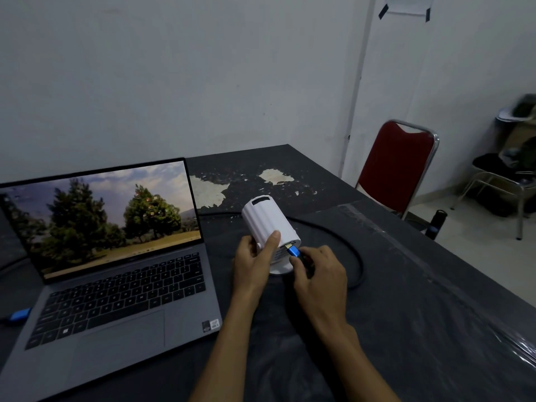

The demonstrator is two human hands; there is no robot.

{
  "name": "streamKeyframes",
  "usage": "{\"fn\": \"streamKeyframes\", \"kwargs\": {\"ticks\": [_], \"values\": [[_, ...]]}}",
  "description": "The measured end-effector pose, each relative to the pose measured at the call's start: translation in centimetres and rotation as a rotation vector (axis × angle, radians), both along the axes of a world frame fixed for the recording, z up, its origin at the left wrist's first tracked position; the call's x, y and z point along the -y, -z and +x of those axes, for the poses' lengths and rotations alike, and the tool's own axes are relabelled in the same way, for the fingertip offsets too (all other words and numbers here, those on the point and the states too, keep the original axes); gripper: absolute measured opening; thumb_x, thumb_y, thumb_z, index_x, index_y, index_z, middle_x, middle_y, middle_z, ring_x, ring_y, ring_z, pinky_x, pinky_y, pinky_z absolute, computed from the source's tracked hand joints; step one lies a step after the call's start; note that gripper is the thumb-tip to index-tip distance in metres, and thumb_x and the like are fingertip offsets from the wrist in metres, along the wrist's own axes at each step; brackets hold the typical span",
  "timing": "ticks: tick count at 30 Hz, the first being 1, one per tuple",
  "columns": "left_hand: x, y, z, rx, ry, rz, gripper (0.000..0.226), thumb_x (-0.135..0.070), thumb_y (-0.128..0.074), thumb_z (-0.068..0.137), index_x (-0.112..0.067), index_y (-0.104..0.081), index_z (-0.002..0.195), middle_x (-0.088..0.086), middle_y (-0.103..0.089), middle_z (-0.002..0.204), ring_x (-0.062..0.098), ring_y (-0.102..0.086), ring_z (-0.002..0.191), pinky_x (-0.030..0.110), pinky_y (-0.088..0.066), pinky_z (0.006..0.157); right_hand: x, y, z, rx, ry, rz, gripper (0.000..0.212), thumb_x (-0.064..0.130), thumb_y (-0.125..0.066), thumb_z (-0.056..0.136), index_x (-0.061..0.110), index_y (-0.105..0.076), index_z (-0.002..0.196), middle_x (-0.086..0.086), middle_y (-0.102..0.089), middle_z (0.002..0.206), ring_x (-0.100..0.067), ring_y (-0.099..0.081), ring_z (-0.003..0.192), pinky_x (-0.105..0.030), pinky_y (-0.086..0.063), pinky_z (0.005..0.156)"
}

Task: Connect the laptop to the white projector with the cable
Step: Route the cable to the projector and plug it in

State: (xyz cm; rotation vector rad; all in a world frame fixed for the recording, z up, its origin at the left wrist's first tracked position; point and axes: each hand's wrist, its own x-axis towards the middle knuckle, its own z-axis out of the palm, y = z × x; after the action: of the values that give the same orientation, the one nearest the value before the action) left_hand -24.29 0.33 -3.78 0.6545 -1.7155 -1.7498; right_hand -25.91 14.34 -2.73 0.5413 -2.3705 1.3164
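Note:
An open grey laptop (116, 285) with trees on its screen stands at the left of the dark table. A blue plug (21, 314) sits at its left side. The white projector (268, 221), a ribbed cylinder, is tilted back at the table's middle. My left hand (255, 259) grips its lower end, thumb on the side. My right hand (316, 271) pinches the cable's blue plug (293, 251), whose metal tip touches the projector's rear port. The black cable (352, 250) loops to the right behind the projector.
The table (406, 285) is dark, with peeled pale patches (208, 190) at the back and clear plastic film on the right. A red chair (397, 166) stands past the right edge, a dark bottle (436, 224) on the floor, and another chair (501, 181) with bags.

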Motion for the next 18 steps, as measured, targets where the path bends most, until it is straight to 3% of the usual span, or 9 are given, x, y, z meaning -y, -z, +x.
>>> {"fn": "streamKeyframes", "kwargs": {"ticks": [6,10,18], "values": [[0.2,-0.2,0.0,-0.012,0.022,0.019,0.05,-0.067,-0.079,0.071,-0.027,-0.068,0.099,-0.011,-0.081,0.09,0.005,-0.078,0.079,0.027,-0.061,0.065,-0.5,-2.1,-1.5,0.098,0.021,0.154,0.013,0.038,-0.077,0.085,0.027,-0.075,0.092,0.012,-0.067,0.086,-0.008,-0.064,0.077,-0.027,-0.049,0.067],[0.0,-0.4,0.3,-0.033,0.033,0.02,0.051,-0.064,-0.079,0.072,-0.024,-0.068,0.101,-0.004,-0.08,0.092,0.004,-0.078,0.077,0.016,-0.055,0.057,0.3,-2.0,-1.1,0.247,-0.023,0.004,0.012,0.032,-0.08,0.083,0.025,-0.071,0.086,0.005,-0.07,0.073,-0.013,-0.068,0.072,-0.039,-0.059,0.073],[0.1,-0.4,0.2,-0.037,0.065,0.004,0.044,-0.061,-0.075,0.08,-0.028,-0.068,0.109,-0.004,-0.079,0.101,0.002,-0.077,0.083,0.018,-0.058,0.062,0.8,-1.3,-0.7,0.272,-0.065,-0.151,0.012,0.025,-0.083,0.083,0.026,-0.07,0.082,-0.003,-0.072,0.062,-0.016,-0.072,0.061,-0.044,-0.063,0.07]]}}
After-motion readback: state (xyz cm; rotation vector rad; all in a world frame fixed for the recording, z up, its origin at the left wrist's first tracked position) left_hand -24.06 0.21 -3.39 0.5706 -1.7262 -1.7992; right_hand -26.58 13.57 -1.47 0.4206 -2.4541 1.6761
